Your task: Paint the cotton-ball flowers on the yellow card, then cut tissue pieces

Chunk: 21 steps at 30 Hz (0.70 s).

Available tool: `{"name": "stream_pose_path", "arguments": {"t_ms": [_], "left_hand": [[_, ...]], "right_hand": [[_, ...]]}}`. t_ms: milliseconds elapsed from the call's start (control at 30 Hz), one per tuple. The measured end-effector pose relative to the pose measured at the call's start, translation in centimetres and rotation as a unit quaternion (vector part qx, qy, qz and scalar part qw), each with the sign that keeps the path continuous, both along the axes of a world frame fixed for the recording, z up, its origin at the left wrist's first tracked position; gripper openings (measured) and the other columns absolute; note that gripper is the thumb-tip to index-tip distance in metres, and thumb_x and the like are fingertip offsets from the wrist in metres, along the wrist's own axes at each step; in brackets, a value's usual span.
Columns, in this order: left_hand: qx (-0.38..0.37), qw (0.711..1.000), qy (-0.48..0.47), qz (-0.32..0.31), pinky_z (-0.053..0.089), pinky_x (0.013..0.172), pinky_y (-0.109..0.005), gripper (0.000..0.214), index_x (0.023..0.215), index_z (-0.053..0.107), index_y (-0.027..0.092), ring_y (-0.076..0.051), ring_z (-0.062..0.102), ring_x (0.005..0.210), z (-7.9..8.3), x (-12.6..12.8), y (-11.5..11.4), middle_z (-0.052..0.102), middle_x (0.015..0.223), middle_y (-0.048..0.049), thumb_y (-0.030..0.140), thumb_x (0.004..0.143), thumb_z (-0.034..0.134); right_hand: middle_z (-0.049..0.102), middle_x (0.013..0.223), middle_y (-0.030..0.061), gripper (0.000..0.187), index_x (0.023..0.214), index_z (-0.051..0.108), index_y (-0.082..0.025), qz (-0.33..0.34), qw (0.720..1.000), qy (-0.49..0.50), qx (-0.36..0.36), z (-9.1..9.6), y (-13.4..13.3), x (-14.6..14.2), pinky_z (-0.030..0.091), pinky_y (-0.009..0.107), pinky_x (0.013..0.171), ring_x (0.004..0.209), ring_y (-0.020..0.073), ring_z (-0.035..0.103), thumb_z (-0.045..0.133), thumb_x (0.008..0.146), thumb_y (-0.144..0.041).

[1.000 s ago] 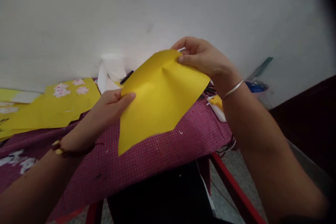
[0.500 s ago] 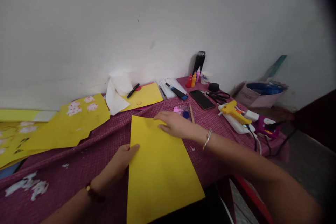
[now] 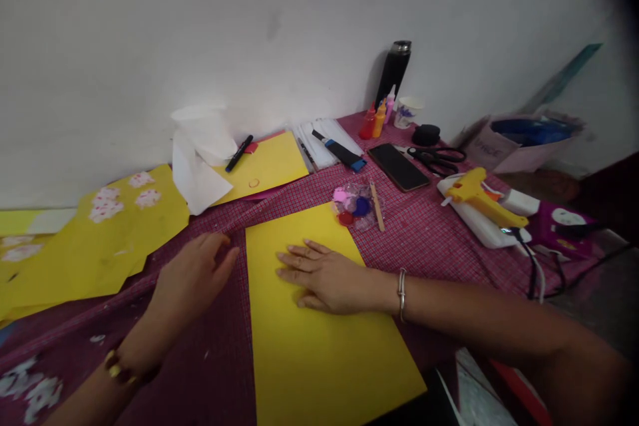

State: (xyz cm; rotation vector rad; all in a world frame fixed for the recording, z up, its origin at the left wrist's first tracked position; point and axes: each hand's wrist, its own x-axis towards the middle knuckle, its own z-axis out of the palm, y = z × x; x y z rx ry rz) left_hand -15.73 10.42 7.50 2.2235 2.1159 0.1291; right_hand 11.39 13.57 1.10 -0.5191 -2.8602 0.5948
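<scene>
A large yellow sheet of paper (image 3: 319,359) lies on the checked maroon tablecloth in front of me. My right hand (image 3: 329,276) rests flat on its upper half, fingers stretched out to the left. Just off the sheet's left edge, my left hand (image 3: 197,273) hovers with nothing in it, thumb apart from its curved fingers. At the sheet's top right corner sits a clear plastic palette (image 3: 368,205) with pink, red and blue paint. A flat wooden stick (image 3: 377,206) lies across the palette's right side.
Painted yellow sheets (image 3: 134,239) lie at the left. Along the back are a tissue roll (image 3: 204,133), a black marker (image 3: 239,153), paint bottles (image 3: 378,120) and a black flask (image 3: 394,70). A phone (image 3: 398,166), scissors (image 3: 435,158) and a corded yellow glue gun (image 3: 484,196) sit right.
My left hand has let go of the sheet's left edge and moved away leftward. My right hand has slid from the top edge down onto the paper, which now lies flatter.
</scene>
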Motion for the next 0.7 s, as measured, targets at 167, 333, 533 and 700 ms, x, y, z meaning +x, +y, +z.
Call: {"name": "stream_pose_path", "arguments": {"t_ms": [167,333,533,700], "left_hand": [[0.091,0.988,0.121,-0.032,0.045,0.081,-0.04,0.038,0.109,0.059,0.013,-0.032,0.06,0.1,-1.3,1.9,6.8,0.066,0.103,-0.0161,0.04,0.091,0.04],[0.048,0.988,0.143,-0.03,0.042,0.063,-0.036,0.048,0.095,0.062,0.015,-0.031,0.066,0.085,-3.5,3.2,11.1,0.068,0.097,-0.0151,0.041,0.098,0.022],[0.048,0.986,0.145,-0.059,0.04,0.064,-0.032,0.049,0.096,0.061,0.015,-0.028,0.066,0.086,-4.5,1.2,14.1,0.069,0.094,-0.0139,0.041,0.099,0.019],[0.06,0.988,0.124,-0.075,0.039,0.064,-0.03,0.052,0.096,0.061,0.014,-0.026,0.065,0.083,-4.8,0.3,15.9,0.068,0.094,-0.0137,0.042,0.099,0.018]], "right_hand": [[0.029,0.159,0.0065,0.057,0.146,0.04,-0.02,-0.008,1.0,-0.009,0.003,0.4,0.0,-0.4,0.011,0.044,0.121,0.147,0.0238,0.021,0.044,0.096,-0.047],[0.032,0.157,0.0065,0.054,0.144,0.042,-0.019,-0.007,0.999,-0.029,0.022,0.5,-0.1,-0.5,0.013,0.043,0.12,0.146,0.0237,0.023,0.042,0.097,-0.046],[0.034,0.156,0.0059,0.051,0.143,0.044,-0.019,-0.007,0.998,-0.039,0.048,0.8,1.1,-1.8,0.015,0.043,0.12,0.146,0.0228,0.024,0.041,0.098,-0.045],[0.033,0.156,0.0061,0.052,0.143,0.044,-0.019,0.006,0.997,-0.043,0.064,0.7,3.0,-3.2,0.016,0.042,0.12,0.146,0.0232,0.024,0.042,0.098,-0.045]]}}
